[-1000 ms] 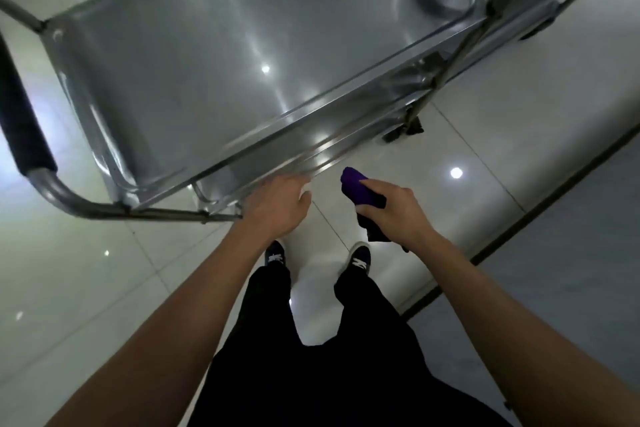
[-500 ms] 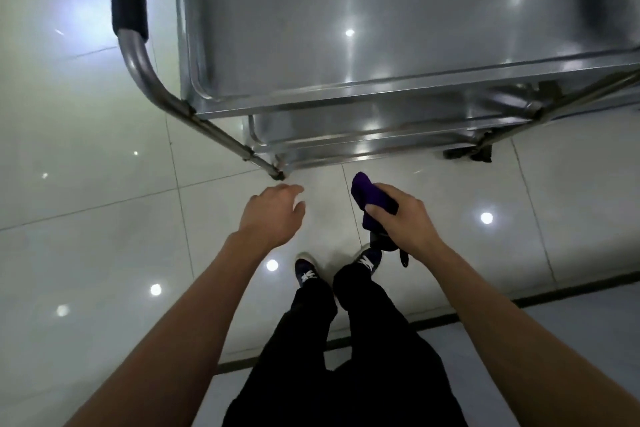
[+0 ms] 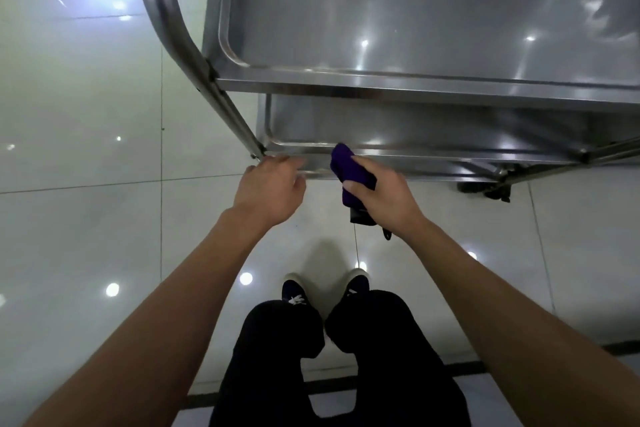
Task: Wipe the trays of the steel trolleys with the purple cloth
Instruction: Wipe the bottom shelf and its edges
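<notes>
the right hand [image 3: 384, 199] grips the bunched purple cloth [image 3: 349, 170], whose top end sits at the front rim of the trolley's lower tray [image 3: 433, 130], touching it or just above it; the blur does not settle which. the left hand [image 3: 273, 187] reaches to the near left corner of that tray, beside the slanted leg [image 3: 239, 118], with fingers loosely bent; whether they rest on the rim or hover just off it i cannot tell, and they hold nothing i can make out. the upper tray [image 3: 415, 10] shows a pale smeary patch toward its far right, which may be a damp streak or only glare, so it gives no firm proof of wiping. judging by where the cloth is, the work looks to be at the start of the lower tray, with its floor under the upper tray not yet reached. only 1 trolley [image 3: 162, 10] is in view, and the task speaks of several, so much seems left. a castor [image 3: 485, 188] stands on the glossy tiled floor [image 3: 86, 218], and the person's 2 shoes [image 3: 294, 291] are set well back from the frame.
</notes>
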Demonstrator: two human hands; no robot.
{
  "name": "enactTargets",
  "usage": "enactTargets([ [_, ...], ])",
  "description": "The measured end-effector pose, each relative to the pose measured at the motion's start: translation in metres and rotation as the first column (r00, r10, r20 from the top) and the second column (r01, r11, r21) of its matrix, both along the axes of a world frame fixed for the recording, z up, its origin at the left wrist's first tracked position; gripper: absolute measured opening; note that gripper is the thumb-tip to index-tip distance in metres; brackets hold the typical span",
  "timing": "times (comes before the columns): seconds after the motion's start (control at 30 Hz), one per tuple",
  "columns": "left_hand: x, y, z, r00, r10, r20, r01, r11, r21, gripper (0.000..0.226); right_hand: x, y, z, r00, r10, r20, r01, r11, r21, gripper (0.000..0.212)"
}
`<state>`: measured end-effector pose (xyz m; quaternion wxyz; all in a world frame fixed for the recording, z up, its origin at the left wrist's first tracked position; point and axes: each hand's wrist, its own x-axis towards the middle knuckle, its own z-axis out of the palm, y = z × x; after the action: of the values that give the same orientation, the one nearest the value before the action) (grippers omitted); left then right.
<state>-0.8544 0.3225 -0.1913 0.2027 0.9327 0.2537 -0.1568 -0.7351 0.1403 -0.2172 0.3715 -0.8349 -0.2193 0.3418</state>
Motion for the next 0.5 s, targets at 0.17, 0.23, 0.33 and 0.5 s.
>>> enactTargets([
  [0.17, 0.017, 0.017, -0.054, 0.999, 0.031, 0.019, -0.031, 0.999, 0.035, 0.034, 0.029, 0.033, -0.049, 0.997, 0.014, 0.073, -0.019, 0.997, 0.071, 0.056],
  [0.23, 0.024, 0.026, -0.071, 0.997, 0.059, 0.058, -0.062, 0.997, 0.053, 0.037, 0.042, 0.047, -0.068, 0.994, 0.015, 0.106, -0.028, 0.992, 0.120, 0.055],
  [0.33, 0.033, 0.039, -0.095, 0.991, 0.095, 0.092, -0.102, 0.992, 0.073, 0.039, 0.058, 0.069, -0.096, 0.984, 0.009, 0.176, -0.041, 0.984, 0.176, 0.054],
  [0.5, 0.042, 0.052, -0.135, 0.990, 0.004, 0.141, -0.037, 0.972, 0.233, 0.035, 0.074, 0.103, -0.138, 0.957, 0.043, 0.286, -0.123, 0.955, 0.268, 0.058],
])
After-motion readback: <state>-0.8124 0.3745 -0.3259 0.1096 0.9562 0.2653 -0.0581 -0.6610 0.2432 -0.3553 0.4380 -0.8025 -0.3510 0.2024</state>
